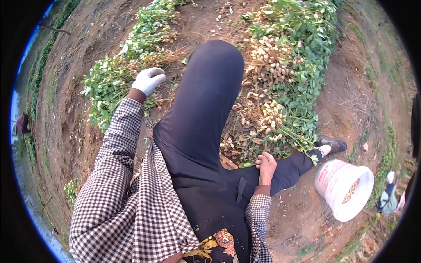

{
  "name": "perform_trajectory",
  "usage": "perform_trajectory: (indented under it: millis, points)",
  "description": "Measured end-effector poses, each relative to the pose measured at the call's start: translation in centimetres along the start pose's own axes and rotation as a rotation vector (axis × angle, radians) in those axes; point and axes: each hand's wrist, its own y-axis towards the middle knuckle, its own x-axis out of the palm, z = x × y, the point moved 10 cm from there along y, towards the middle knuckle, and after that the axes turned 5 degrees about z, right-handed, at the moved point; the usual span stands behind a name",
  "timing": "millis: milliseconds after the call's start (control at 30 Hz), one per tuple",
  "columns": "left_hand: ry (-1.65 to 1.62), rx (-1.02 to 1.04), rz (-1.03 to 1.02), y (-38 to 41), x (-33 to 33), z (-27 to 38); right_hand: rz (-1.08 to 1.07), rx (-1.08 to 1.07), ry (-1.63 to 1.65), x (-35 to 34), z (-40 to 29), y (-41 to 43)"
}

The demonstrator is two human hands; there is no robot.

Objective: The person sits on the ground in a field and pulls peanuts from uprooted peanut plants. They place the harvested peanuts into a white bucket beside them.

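Note:
My left hand [148, 80], in a white glove, hovers by the uprooted green plants [108, 79] at the left; its thumb and fingers are curved apart with nothing visible between them. Bare, my right hand [266, 167] rests on the dark trousers at my thigh, its fingers loosely bent and no object seen in it. Beyond it, peanut pods [271, 116] on pulled peanut plants [304, 62] form a long row at the right. A white plastic bucket [338, 194] with some contents stands tilted in the view at the lower right.
My raised knee [215, 72] lies between the two plant rows. A shoe [334, 144] is beside the right row. Part of a wooden piece [228, 162] shows under my leg. Bare soil [296, 223] spreads around. A person [22, 124] is at the far left edge.

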Motion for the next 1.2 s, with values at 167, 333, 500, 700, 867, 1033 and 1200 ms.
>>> perform_trajectory:
  millis: [167,333,500,700,867,1033,1200]
  points:
    - [-0.211,0.242,0.036,4.9,-0.5,13.6,0.102,-0.093,-0.012,-2.8,-1.9,3.0]
    - [-0.31,0.585,-0.041,4.4,2.6,34.1,0.216,-0.372,-0.491,-4.3,-7.5,5.4]
    - [-0.372,0.735,-0.276,1.4,7.5,45.8,0.109,-0.636,-0.841,-0.9,-10.8,10.0]
    - [-0.071,0.891,-0.382,1.3,16.8,44.6,-0.051,-0.677,-1.252,1.3,-10.4,15.5]
    - [0.118,0.848,-0.354,1.1,18.9,43.5,-0.222,-0.699,-1.451,3.2,-8.8,19.4]
    - [0.111,0.923,-0.296,2.0,18.8,43.1,-0.22,-0.77,-1.388,4.3,-8.7,21.7]
    - [0.076,0.958,-0.228,1.5,18.1,43.3,-0.133,-0.595,-1.035,2.7,-11.3,17.6]
